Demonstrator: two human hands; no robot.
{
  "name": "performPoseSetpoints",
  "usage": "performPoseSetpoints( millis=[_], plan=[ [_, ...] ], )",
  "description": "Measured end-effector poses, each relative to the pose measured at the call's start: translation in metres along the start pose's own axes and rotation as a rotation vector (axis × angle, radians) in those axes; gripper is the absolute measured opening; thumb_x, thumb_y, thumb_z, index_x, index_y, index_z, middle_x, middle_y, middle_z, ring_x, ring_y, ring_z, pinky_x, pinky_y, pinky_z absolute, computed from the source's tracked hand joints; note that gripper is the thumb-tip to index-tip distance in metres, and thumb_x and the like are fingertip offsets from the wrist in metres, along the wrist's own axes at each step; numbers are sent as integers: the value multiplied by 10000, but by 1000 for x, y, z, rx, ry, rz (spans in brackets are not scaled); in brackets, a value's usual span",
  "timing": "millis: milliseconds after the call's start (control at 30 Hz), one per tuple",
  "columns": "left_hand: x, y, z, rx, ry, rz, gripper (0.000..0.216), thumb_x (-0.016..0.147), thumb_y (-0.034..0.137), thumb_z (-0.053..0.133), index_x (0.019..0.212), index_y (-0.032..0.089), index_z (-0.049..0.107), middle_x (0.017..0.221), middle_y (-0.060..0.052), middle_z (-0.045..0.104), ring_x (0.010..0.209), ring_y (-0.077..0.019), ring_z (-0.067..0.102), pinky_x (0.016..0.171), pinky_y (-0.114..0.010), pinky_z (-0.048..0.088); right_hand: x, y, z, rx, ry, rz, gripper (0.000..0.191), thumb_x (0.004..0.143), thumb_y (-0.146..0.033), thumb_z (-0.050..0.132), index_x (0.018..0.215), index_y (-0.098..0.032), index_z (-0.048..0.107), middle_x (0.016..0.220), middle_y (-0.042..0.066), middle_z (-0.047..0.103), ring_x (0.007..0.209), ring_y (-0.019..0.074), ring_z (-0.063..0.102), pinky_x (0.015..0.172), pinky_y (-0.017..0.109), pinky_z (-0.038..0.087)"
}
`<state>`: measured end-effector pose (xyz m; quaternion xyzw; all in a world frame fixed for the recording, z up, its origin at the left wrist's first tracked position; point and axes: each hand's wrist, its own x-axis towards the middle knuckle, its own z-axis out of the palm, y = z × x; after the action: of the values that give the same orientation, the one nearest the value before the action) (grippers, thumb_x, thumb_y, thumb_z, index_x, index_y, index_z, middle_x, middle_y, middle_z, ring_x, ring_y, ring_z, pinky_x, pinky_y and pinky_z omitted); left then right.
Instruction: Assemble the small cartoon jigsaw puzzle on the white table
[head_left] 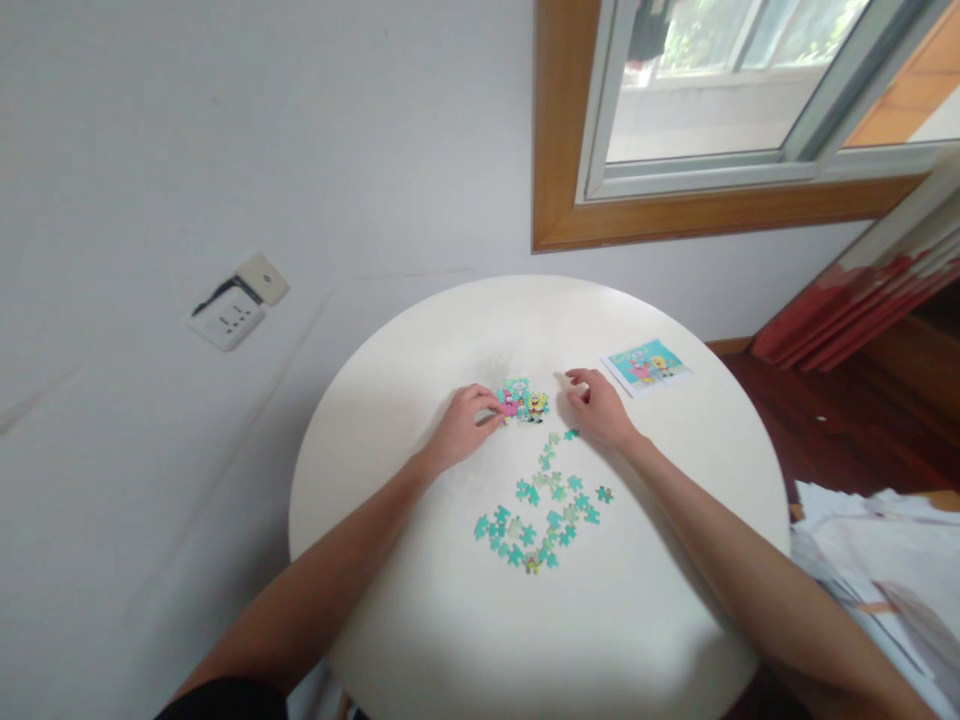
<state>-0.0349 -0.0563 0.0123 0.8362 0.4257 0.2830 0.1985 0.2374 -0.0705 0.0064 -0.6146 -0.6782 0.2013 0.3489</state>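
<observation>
A partly joined jigsaw puzzle (535, 403) lies on the white round table, showing a pink and a yellow cartoon figure on turquoise. My left hand (468, 422) is at its left edge, thumb and fingertips closed together on the pink part. To the right of the puzzle is my right hand (597, 405), fingers loosely bent and apart, with nothing visible in them. A loose turquoise piece (571, 435) lies just below that hand. Nearer to me, several more loose puzzle pieces (555, 520) are scattered, mostly turquoise and pale green.
A picture card (649, 366) with the same cartoon figures lies at the table's right. The white round table (420, 620) stands by a wall with a socket (229, 316) and a window (697, 110). Papers (877, 550) are piled to the right, below a red and white curtain (847, 300).
</observation>
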Motion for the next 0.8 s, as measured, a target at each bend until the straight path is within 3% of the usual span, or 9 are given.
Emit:
performPoseSetpoints(
  millis=[133,267,333,400,567,800],
  plan=[
    [0,-1,2,-1,7,16,153,849,225,708,980,280,765,1025,-31,656,1017,-203,599,988,-375,445,-12,-38,-14,59,-87,-125,201,887,-182,534,1049,-171,652,972,58,671,714,140,585,721,282,472],
    [0,-2,4,7,35,8,115,876,272,682,964,257,755,1011,-33,665,1007,-201,604,978,-371,447,-59,-90,-24,-13,-430,-402,109,904,-166,579,945,-199,674,924,35,670,850,160,602,791,280,456],
    [1,-2,4,6,43,5,114,890,295,669,947,242,751,1000,-39,669,986,-200,609,962,-369,451,-89,-105,-23,-139,-601,-509,67,906,-200,619,873,-192,676,920,51,667,911,189,600,826,307,451],
    [1,-1,4,8,40,7,111,892,292,665,939,239,750,998,-40,671,972,-199,612,955,-369,454,-115,-110,-19,-234,-684,-541,60,880,-239,675,857,-184,672,942,67,671,958,218,593,860,334,450],
    [1,2,4,16,25,-1,122,888,262,653,950,250,757,993,-39,677,974,-204,615,957,-375,453,-145,-100,-3,-375,-646,-474,162,841,-303,732,930,-182,674,1013,89,661,991,263,580,867,388,469],
    [1,0,3,25,38,2,135,903,253,625,946,242,752,985,-34,683,966,-201,616,943,-362,449,-151,-97,11,-381,-632,-496,201,817,-130,657,1017,-149,649,1083,129,641,1031,268,561,910,390,461]
  ],
)
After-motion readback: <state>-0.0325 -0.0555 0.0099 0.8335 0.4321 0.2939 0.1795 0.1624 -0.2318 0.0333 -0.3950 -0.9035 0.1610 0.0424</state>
